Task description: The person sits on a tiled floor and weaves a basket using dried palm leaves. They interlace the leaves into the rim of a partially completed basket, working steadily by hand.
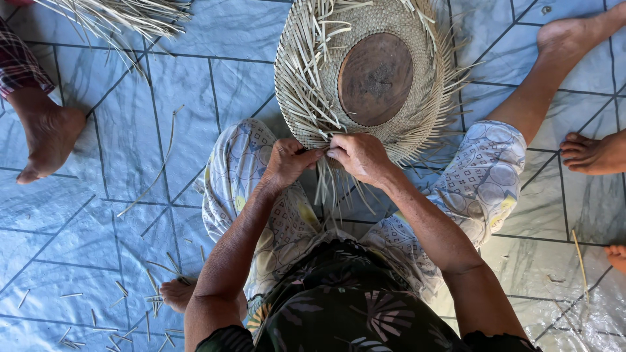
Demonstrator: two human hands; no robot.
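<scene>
- Woven pale-straw hat, round, half-finished, w/ loose flat strip ends sticking out all round the brim – lies crown-up on the person's lap/knees, over the blue tiled floor
- Round dark-brown wooden block sits in the crown as a form; looks like it keeps the shape true, so judge it best left seated while the brim gets worked
- Left hand closed in a pinch on strips at the near brim edge, thumb & fingers tight on them
- Right hand also closed, fingertips pinching the same spot just beside the left; hands touch or nearly touch – can't tell which
- Loose strip ends hang down from the brim under both hands, between the knees
- To do this step well, my judgement: keep one hand as anchor on the last crossing, other hand folds one strip at a time; pull snug but not hard, dry straw prob. cracks at a sharp bend
- Keep tension even w/ the neighbouring weave so the brim edge stays flat, not wavy
- Turn the hat in the lap rather than reaching round; work stays close to the body
- Risk: hanging ends tangle or get pinched in wrong order – separate before each fold
- Around: cut straw offcuts scattered on floor by the person's own bare foot; bundle of long straw strips top left
- Other people's bare feet nearby – one at left, one at right edge; well apart from the hat, not touching the work
</scene>
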